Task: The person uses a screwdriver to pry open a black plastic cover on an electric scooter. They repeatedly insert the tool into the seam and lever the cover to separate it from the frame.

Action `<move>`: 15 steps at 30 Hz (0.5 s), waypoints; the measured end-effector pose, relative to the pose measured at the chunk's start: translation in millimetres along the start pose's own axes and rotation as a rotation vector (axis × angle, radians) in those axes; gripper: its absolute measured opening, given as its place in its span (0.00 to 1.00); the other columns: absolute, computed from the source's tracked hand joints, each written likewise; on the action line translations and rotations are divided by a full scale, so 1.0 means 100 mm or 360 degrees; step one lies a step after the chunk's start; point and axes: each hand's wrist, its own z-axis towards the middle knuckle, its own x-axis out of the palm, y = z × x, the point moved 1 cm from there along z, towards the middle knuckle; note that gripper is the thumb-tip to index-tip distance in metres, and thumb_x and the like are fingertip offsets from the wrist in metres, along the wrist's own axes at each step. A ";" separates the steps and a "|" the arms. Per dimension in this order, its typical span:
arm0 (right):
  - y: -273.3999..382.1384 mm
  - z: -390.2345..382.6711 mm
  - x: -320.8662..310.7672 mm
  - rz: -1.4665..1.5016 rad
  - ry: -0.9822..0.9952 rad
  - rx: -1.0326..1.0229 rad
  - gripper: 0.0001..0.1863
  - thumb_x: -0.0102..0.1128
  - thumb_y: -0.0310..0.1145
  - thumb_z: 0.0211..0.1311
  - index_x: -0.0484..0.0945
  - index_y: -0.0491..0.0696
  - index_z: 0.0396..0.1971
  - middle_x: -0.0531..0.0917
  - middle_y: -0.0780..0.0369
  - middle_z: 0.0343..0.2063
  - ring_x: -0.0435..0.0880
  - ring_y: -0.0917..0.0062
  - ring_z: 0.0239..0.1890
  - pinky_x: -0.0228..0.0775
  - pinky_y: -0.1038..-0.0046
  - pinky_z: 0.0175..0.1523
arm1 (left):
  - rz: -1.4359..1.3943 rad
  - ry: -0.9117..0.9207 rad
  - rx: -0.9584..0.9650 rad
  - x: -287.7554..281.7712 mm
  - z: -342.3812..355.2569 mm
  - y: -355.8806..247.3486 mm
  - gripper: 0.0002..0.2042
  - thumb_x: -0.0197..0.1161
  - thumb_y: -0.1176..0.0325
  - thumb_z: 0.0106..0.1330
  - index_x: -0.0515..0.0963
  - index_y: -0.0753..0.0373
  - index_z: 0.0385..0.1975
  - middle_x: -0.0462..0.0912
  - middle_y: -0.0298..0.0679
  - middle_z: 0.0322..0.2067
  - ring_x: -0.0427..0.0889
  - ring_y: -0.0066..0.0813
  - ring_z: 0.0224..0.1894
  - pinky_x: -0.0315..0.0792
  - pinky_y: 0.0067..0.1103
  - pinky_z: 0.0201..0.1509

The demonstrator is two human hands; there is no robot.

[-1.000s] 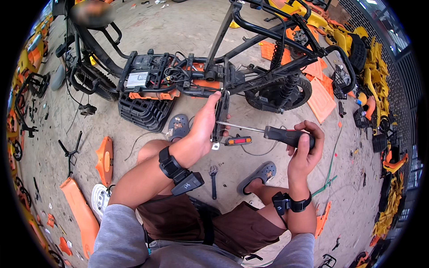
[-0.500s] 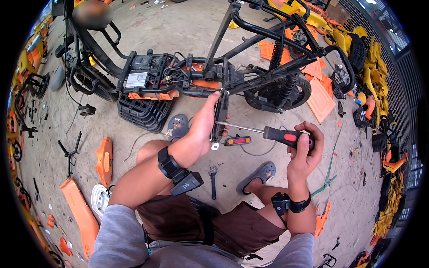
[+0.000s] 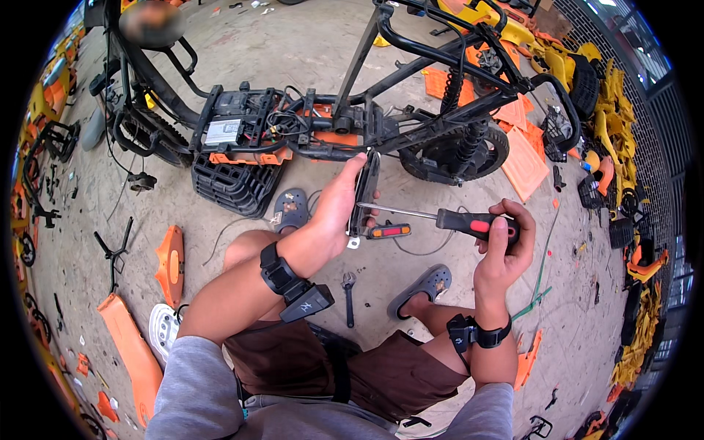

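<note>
My left hand [image 3: 334, 209] is wrapped round a long, narrow dark part [image 3: 364, 189], held on end just in front of the vehicle frame, its thumb along the upper end. In my right hand [image 3: 500, 249] is a screwdriver [image 3: 462, 222] with a black and red handle. Its shaft points left, and the tip meets or nearly meets the middle of the dark part; exact contact is too small to tell. A light with red and amber lenses [image 3: 389, 231] shows just beyond the part's lower end.
The stripped two-wheeler frame [image 3: 440, 121] stands ahead, with a black slatted crate [image 3: 235, 183] beneath it. An adjustable wrench [image 3: 350, 297] lies on the floor between my feet. Orange panels [image 3: 132, 356] lie at left, and yellow panels [image 3: 609, 125] are heaped along the right.
The dark part and my left hand have shifted very slightly. The screwdriver has moved a touch to the right with my right hand, its tip still at the part.
</note>
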 end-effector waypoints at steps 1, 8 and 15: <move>0.00 0.00 0.00 0.0000 -0.0008 -0.0006 0.11 0.53 0.28 0.68 0.73 0.42 0.48 0.79 0.59 0.40 0.73 0.89 0.25 0.63 0.88 0.24 | -0.0001 0.0002 0.0002 0.00 0.00 0.00 0.23 0.54 0.41 0.67 0.73 0.59 0.39 0.77 0.37 0.27 0.76 0.27 0.22 0.70 0.23 0.21; 0.00 0.03 0.04 0.0078 -0.0074 0.0043 0.04 0.56 0.23 0.66 0.76 0.40 0.38 0.80 0.58 0.39 0.71 0.89 0.20 0.62 0.87 0.23 | 0.0011 -0.0008 -0.0002 -0.01 0.00 -0.01 0.23 0.54 0.41 0.67 0.73 0.59 0.39 0.76 0.37 0.28 0.76 0.27 0.23 0.71 0.24 0.22; 0.03 0.01 0.03 0.0144 -0.0014 0.0044 0.05 0.57 0.21 0.64 0.76 0.41 0.39 0.80 0.57 0.39 0.74 0.88 0.22 0.66 0.86 0.22 | -0.0006 -0.0031 0.0017 0.00 -0.01 -0.02 0.24 0.55 0.41 0.66 0.72 0.60 0.39 0.76 0.38 0.28 0.76 0.27 0.23 0.70 0.24 0.21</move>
